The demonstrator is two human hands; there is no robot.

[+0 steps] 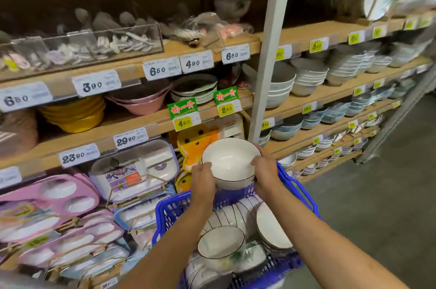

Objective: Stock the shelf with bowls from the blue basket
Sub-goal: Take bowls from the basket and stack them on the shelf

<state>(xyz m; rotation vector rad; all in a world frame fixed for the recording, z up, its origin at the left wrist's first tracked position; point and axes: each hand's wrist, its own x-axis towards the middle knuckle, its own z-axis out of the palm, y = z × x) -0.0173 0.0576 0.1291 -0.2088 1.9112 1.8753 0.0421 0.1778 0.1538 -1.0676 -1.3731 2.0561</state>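
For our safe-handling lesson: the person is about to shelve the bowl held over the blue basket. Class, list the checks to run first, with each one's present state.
1. Left hand grips the white bowl at its rim: ok.
2. Right hand grips the opposite rim: ok.
3. Bowl clear above the blue basket: ok.
4. Remaining bowls sit upright: not ok, several lean on edge.
5. Free spot on the bowl shelf: cannot tell.
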